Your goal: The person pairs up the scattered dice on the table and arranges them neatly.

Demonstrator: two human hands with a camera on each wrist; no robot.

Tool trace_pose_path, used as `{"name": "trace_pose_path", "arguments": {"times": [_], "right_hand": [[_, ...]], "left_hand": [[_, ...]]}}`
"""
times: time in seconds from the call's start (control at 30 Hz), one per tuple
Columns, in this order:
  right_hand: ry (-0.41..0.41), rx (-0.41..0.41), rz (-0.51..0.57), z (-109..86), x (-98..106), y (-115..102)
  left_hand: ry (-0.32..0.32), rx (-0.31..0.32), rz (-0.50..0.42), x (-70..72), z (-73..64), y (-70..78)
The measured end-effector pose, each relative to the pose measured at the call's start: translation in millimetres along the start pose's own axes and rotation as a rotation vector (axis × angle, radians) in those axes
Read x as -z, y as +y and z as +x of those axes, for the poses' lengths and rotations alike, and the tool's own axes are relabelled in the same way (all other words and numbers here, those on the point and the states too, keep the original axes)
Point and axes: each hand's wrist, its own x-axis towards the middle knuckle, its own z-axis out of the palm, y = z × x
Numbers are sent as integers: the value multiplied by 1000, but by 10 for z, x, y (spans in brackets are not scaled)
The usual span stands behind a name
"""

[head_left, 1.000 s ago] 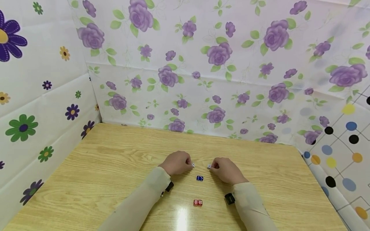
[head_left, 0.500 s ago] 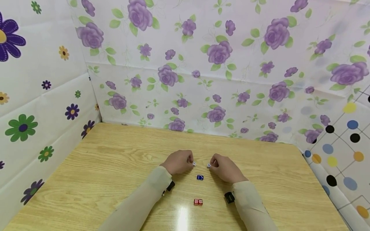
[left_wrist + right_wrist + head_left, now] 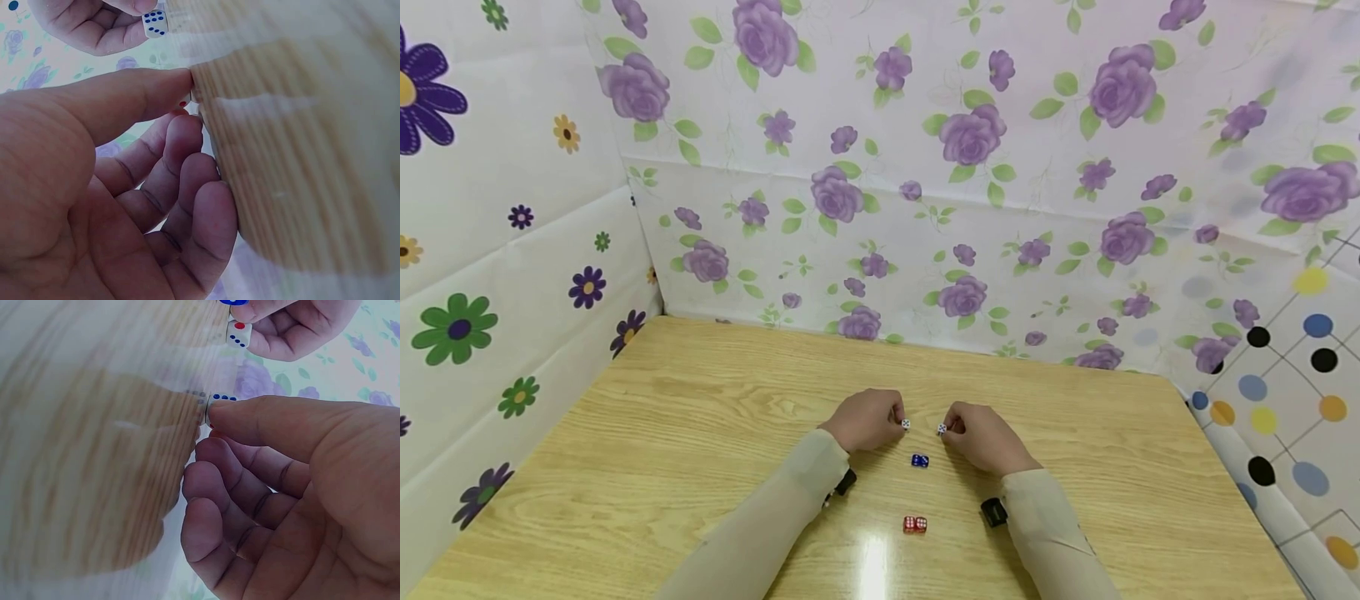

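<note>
Toward the back of the wooden table, my left hand (image 3: 868, 419) pinches a white die (image 3: 906, 424) between thumb and index finger. Across a small gap, a second white die (image 3: 942, 429) is pinched by my right hand (image 3: 988, 436). Both dice stand at table level, apart from each other. In the left wrist view the thumb hides most of the left die (image 3: 185, 100); the right die (image 3: 155, 24) shows its pips. Two blue dice (image 3: 920, 460) sit side by side just in front of the gap. Nearer to me lie two red dice (image 3: 915, 524), also side by side.
The wooden tabletop (image 3: 722, 400) stretches around both hands. A flowered cloth (image 3: 895, 225) hangs behind it, with patterned cloth on the left (image 3: 527, 275) and right (image 3: 1292, 417). Dark wrist straps (image 3: 994, 512) show at the sleeves.
The two white dice have come slightly nearer each other, the left one moving right and the right one a little left with the hands. The blue and red dice stay put.
</note>
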Motion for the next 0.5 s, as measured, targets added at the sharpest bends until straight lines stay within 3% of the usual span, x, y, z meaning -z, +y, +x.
{"name": "trace_pose_path", "arguments": {"times": [0.5], "right_hand": [[6, 22, -20, 7, 2, -29]], "left_hand": [[-10, -20, -1, -1, 20, 46]]}}
